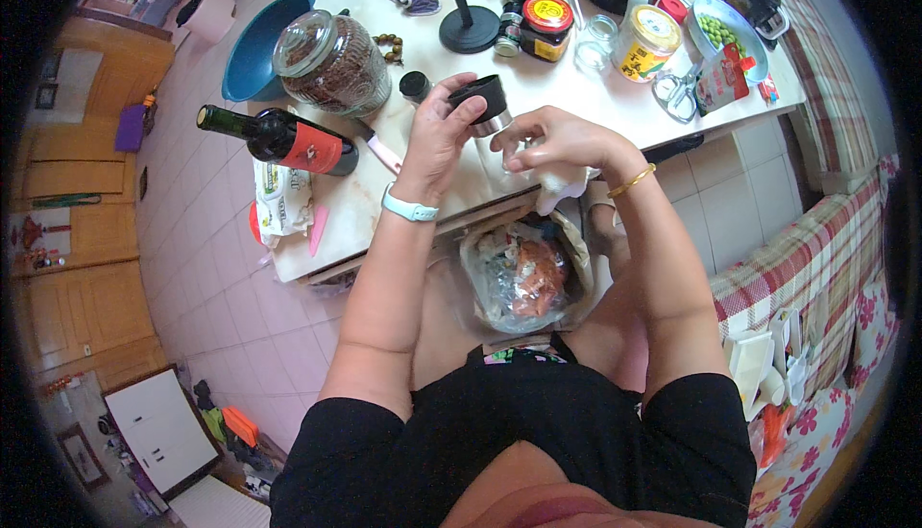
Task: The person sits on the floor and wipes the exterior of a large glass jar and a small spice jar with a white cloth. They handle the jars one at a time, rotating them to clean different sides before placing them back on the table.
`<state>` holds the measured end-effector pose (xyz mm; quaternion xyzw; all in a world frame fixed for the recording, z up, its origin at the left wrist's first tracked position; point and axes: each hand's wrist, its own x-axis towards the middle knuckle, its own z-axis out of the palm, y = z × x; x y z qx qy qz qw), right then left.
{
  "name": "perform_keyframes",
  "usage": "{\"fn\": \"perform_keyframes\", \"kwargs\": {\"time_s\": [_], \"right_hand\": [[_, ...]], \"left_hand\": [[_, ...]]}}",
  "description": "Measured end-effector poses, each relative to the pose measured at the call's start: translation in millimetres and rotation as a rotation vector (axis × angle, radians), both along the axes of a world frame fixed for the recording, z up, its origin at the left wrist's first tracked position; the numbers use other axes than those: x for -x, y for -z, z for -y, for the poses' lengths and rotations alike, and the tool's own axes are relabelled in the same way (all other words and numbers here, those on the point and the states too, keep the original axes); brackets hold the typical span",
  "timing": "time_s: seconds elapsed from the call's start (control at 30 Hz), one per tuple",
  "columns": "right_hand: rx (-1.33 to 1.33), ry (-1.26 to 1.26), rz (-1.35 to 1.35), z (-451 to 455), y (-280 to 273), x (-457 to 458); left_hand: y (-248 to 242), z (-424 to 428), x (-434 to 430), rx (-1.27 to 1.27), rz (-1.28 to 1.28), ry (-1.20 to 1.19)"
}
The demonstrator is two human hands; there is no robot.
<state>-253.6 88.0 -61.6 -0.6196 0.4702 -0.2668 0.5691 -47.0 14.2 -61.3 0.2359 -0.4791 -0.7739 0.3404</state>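
Note:
My left hand [441, 135] holds a small black-and-silver cylindrical container part [484, 99], tilted, above the near edge of the white table [374, 218]. Just right of it, my right hand [562, 141] has its thumb and fingers curled, with a crumpled white tissue [563, 186] under the palm and hanging past the table edge. Whether the fingertips touch the silver rim is hard to tell. Behind my left hand stands a small black-capped bottle [415, 87]. A knife with a pink handle [384, 153] lies beside my left wrist.
On the left are a wine bottle [310, 143], a large glass jar [346, 67] and a blue basin [252, 45]. A phone stand [468, 27], a red-lidded jar [546, 27], a yellow-labelled tub [645, 45], scissors [676, 96] and a bowl of green peas [749, 42] stand farther back. Below sits a lined bin [479, 305].

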Motion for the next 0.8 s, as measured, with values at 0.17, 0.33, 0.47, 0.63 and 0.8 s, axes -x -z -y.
{"fn": "perform_keyframes", "kwargs": {"time_s": [0.17,0.33,0.47,0.63,0.8], "right_hand": [[-0.015,-0.170,0.381,-3,0,4],[-0.054,-0.035,0.324,-4,-7,0],[-0.039,0.034,0.216,-6,-10,-1],[-0.043,-0.045,0.293,-5,-1,6],[-0.035,0.074,0.181,-6,-11,3]], "left_hand": [[-17,-11,16,-0.229,-0.430,0.251],[5,-2,17,-0.208,-0.334,0.106],[3,0,18,-0.050,-0.142,-0.030],[-21,-6,22,-0.249,-0.392,0.200],[14,8,21,-0.065,-0.051,-0.144]]}}
